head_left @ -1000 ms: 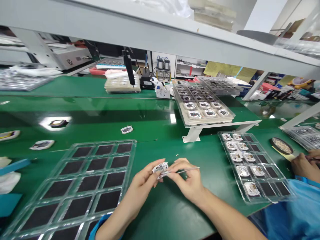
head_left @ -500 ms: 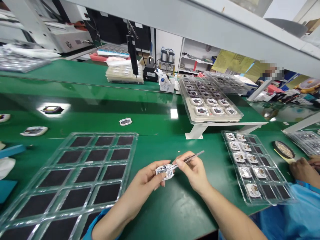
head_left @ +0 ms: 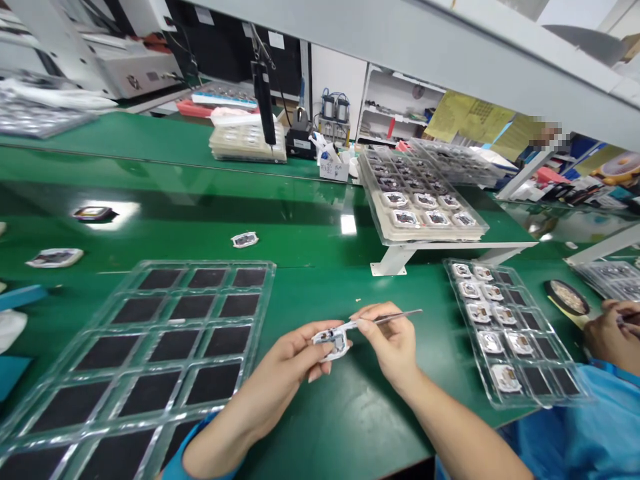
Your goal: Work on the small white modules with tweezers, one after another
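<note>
My left hand is closed around a small white-rimmed device housing with parts showing inside, thumb across its front. In my right hand, thumb and fingers pinch a pair of thin metal tweezers. The tips of the tweezers reach the housing's upper edge; whether they grip anything there is too small to tell. Both hands are above the green bench top, between two plastic trays. Just beyond my right fingers lies a tiny pale piece.
At left lies a clear tray with dark-lined compartments. A tray partly filled with white housings is at right, beside a co-worker's hand. Stacked trays sit on a raised stand. A hanging electric screwdriver and a loose housing are farther back.
The tweezers have turned flatter, their back end swinging right and slightly down. The housing in my left hand is tilted a little differently. The co-worker's hand has risen.
</note>
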### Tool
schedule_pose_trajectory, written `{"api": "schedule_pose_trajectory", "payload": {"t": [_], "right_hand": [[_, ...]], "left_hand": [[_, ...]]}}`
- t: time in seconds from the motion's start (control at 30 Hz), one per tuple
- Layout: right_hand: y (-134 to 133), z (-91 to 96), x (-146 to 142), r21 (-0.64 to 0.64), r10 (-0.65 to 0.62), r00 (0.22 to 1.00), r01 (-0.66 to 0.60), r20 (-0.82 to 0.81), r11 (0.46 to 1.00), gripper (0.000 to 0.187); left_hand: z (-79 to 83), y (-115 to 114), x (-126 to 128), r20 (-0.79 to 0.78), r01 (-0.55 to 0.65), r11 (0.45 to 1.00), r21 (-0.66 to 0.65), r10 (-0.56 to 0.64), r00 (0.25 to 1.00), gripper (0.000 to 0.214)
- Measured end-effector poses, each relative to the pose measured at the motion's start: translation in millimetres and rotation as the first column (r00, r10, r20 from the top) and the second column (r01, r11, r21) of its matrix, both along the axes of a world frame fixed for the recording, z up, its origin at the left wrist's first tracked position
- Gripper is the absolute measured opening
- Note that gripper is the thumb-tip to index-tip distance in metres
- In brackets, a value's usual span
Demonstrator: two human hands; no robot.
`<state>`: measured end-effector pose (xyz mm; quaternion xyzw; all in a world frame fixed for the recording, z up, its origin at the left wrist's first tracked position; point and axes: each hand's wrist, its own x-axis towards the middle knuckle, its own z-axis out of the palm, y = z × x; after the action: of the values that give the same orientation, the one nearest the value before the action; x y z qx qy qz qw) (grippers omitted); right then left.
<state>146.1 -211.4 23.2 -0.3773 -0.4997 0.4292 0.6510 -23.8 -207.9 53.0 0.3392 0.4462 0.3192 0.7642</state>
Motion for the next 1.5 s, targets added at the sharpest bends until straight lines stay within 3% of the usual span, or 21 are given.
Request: {"api": "schedule_pose_trajectory", "payload": {"t": [0.23,0.47,0.63,0.9,1.5], "right_hand": [[-0.2,0.7,-0.9,-0.14,-0.035,0.999,0.03,-0.033,0.99,0.01],[0.8,3.1,-0.2,-0.278,-0.04,0.998,0.027,-0.044,0.96,0.021],[0.3,3.5,-2.2,-0.318,-0.011,0.998,-0.009,-0.059,0.948,0.023],[0.0,4.2,-2.5,-0.324,0.001,0.994,-0.035,-0.105,0.945,0.021],[0.5,9.0,0.1,-0.272,0.018,1.0,-0.022,-0.018,0.962,0.026]], "left_hand": [[-6.0,0.4,2.6,-0.037,-0.035,0.999,0.035,0.036,0.999,0.04],[-10.1,-1.7,0.9,-0.21,-0.022,0.962,0.271,0.082,0.974,0.038],[-8.7,-3.3,0.6,-0.245,0.008,0.935,0.354,0.085,0.966,0.032],[-5.0,-2.8,3.5,-0.274,0.044,0.932,0.361,0.061,0.96,0.033],[-14.5,-3.0,1.2,-0.256,0.077,0.93,0.361,0.019,0.967,0.033]]}}
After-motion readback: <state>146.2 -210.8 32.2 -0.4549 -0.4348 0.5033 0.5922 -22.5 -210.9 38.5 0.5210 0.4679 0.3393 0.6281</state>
